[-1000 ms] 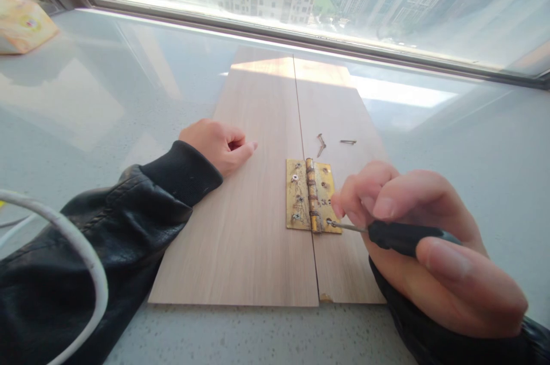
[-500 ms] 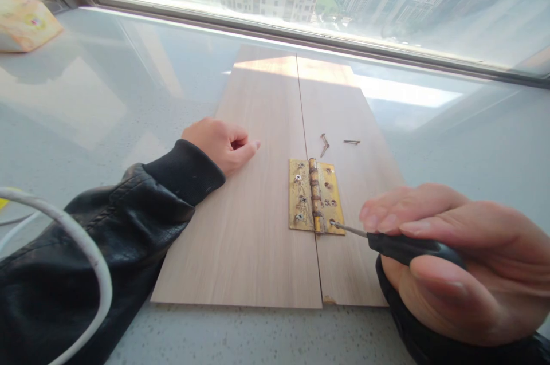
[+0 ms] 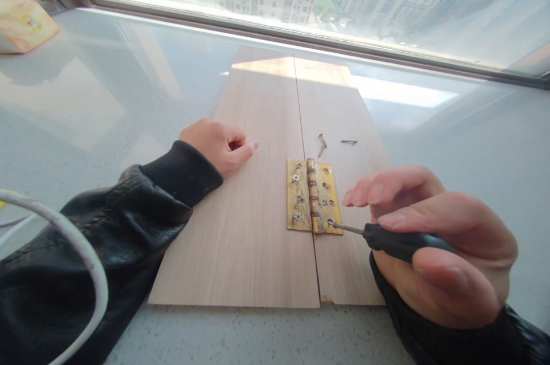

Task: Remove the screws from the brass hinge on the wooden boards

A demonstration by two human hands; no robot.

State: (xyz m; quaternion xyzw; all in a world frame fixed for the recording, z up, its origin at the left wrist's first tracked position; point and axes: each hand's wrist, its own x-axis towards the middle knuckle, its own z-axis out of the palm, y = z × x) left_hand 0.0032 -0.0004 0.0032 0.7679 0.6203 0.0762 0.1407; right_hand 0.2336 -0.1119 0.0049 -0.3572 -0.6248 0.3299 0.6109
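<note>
Two light wooden boards (image 3: 253,204) lie side by side on a grey stone sill, joined by a brass hinge (image 3: 313,203) with several screws in it. My right hand (image 3: 438,239) grips a black-handled screwdriver (image 3: 395,240); its metal tip sits in the screw at the hinge's near right corner. My left hand (image 3: 217,144), loosely curled in a black sleeve, presses down on the left board and holds nothing. Two loose screws (image 3: 321,144) and a third (image 3: 348,142) lie on the right board beyond the hinge.
A window frame (image 3: 301,38) runs along the far edge of the sill (image 3: 107,101), with high-rise buildings outside. A yellowish box (image 3: 23,27) sits at the far left. A white cable (image 3: 73,239) curves over my left sleeve.
My right hand has shifted its fingers around the screwdriver handle while the tip stays on the same hinge screw. The left hand and the boards have not moved.
</note>
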